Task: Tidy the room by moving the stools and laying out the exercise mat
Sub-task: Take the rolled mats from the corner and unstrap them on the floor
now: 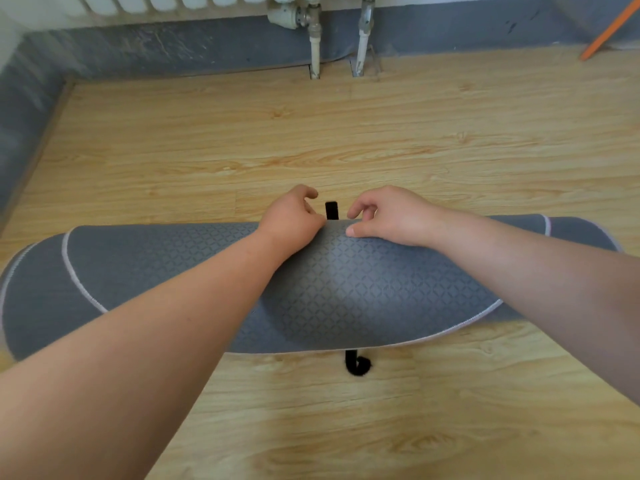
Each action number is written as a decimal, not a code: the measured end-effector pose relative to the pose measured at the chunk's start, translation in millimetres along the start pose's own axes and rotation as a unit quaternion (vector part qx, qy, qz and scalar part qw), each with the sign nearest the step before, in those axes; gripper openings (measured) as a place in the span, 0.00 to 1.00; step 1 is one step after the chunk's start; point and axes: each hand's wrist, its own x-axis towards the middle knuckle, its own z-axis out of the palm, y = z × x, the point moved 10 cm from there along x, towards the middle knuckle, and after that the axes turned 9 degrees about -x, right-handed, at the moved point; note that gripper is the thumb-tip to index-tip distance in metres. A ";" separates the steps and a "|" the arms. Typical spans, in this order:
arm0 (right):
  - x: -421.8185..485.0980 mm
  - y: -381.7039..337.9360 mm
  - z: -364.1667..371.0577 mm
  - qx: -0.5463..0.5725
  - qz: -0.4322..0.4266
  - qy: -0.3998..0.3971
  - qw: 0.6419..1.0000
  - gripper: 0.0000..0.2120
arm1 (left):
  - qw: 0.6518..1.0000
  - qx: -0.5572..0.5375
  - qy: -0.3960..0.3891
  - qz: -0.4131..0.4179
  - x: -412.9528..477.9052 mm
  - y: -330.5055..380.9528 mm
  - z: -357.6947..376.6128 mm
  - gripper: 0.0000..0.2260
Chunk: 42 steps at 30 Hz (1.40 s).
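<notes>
Two bare forearms reach in from the lower corners of my feed and meet over a grey rolled exercise mat (pixel 346 289) with a diamond-embossed surface and pale stitched edging. The mat lies on its side across the light wood-grain laminate floor (pixel 346 133), rolled up and not yet laid out.

I see the left hand (pixel 294 216) resting its heel on top of the mat, about midway along its length. Its fingers (pixel 311 209) curl in toward the palm just over the mat's far side, and I cannot tell whether they pinch anything. The right hand (pixel 391 216) sits just beside it on the mat. Its thumb lies flat on the mat's upper surface and its fingers (pixel 360 207) curl over the far edge, so it grips the mat there between thumb and fingers.

One end of a narrow black strap (pixel 331 210) stands up behind the mat, between the two hands. A black curl of the same look pokes out from under the mat's near side and touches the floor. I cannot tell whether both belong to one band.

Well beyond the mat a grey skirting band (pixel 173 46) runs along the wall, and two white radiator pipes (pixel 315 46) rise from the floor. Far beyond the mat's right end, a thin orange rod (pixel 609 29) slants down to the floor.
</notes>
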 end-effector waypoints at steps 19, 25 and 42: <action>13.9 -1.7 -7.0 -0.040 0.020 0.023 0.999 0.11 | 0.989 0.025 -0.139 0.033 -49.3 5.7 6.9 0.12; 25.6 -23.5 36.9 -0.080 0.014 -0.162 0.983 0.23 | 0.991 0.045 -0.109 0.056 -52.7 -0.9 -1.6 0.12; 32.4 51.7 -31.1 0.351 0.217 0.173 0.894 0.21 | 0.973 0.136 -0.186 0.003 -54.0 -22.3 1.9 0.39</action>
